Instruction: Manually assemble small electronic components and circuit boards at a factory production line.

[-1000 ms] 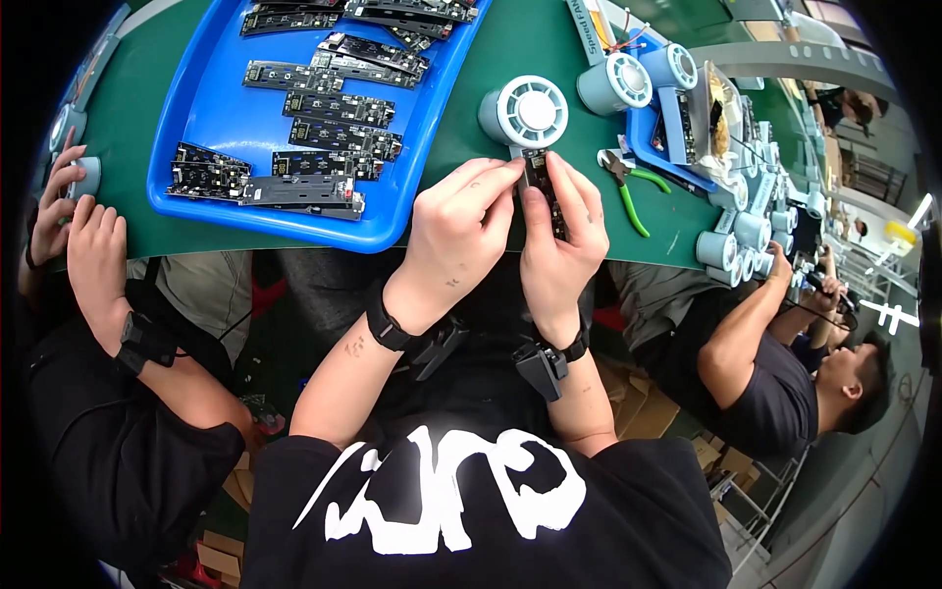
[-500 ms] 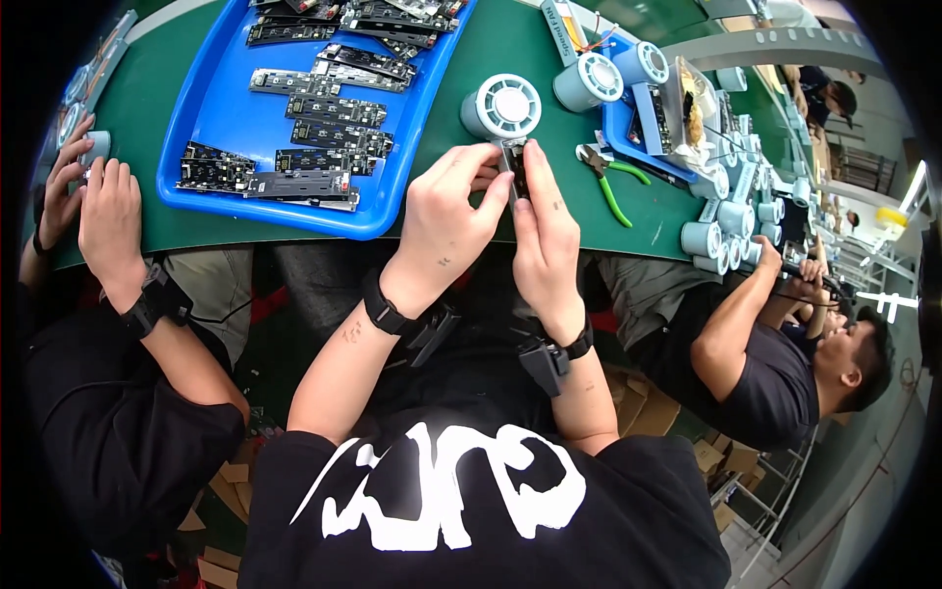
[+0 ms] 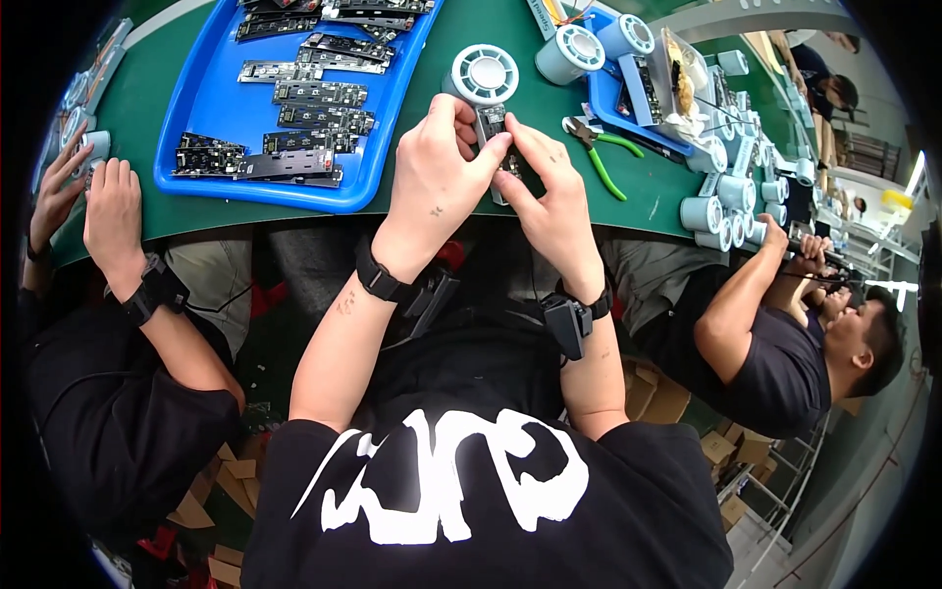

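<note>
A light blue handheld fan (image 3: 483, 75) points its round, slotted head away from me, with its handle toward me. Along the handle lies a dark circuit board (image 3: 491, 120), partly covered by my fingers. My left hand (image 3: 429, 191) grips the handle from the left, its thumb and fingers closed around it just below the fan head. From the right, my right hand (image 3: 551, 201) pinches the handle's side and the board with bent thumb and fingers. The handle's lower end shows a little between my hands.
A blue tray (image 3: 368, 187) of several circuit boards (image 3: 319, 93) stands left. Right are green-handled cutters (image 3: 603, 157), more blue fans (image 3: 569, 54) and a smaller blue bin (image 3: 643, 128). Co-workers sit on both sides; one's hand (image 3: 116, 211) is at the left edge.
The view has shifted a little, so the tabletop appears higher. My right fingers have bent and moved down the handle, showing more of the board. My left hand keeps its grip.
</note>
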### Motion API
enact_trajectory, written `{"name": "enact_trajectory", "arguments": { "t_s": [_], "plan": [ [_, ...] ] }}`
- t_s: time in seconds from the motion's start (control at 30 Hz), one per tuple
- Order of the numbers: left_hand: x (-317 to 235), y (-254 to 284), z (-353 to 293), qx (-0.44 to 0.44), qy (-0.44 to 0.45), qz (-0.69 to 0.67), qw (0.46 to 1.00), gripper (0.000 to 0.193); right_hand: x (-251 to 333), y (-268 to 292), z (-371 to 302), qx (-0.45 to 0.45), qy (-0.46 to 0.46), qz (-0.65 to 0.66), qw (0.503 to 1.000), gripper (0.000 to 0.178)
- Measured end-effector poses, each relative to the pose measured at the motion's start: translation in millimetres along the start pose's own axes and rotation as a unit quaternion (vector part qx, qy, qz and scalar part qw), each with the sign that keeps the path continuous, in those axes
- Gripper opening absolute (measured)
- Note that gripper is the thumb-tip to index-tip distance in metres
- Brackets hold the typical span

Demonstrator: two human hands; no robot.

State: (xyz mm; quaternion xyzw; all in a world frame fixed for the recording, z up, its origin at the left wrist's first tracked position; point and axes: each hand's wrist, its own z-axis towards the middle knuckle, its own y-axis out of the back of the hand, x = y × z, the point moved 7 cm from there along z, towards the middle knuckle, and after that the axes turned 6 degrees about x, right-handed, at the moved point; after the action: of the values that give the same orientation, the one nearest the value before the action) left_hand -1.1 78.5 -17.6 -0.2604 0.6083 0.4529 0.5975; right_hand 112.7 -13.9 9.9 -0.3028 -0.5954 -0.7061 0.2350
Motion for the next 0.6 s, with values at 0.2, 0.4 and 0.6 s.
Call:
{"name": "enact_trajectory", "arguments": {
  "t_s": [0.2,0.4,0.6],
  "plan": [
    [0.3,0.9,-2.1,0.009,0.014,-0.019,1.000,0.034,-3.7,-1.2,-0.6,0.012,0.014,0.027,0.999,0.055],
    [-0.9,0.9,-1.6,0.008,0.011,-0.026,1.000,0.032,-5.9,-1.5,2.1,0.015,0.009,0.042,0.999,0.056],
    [-1.9,-0.6,-2.0,0.011,0.022,-0.022,0.999,0.031,-2.4,1.3,4.5,0.024,0.022,-0.002,0.999,0.056]
  ]
}}
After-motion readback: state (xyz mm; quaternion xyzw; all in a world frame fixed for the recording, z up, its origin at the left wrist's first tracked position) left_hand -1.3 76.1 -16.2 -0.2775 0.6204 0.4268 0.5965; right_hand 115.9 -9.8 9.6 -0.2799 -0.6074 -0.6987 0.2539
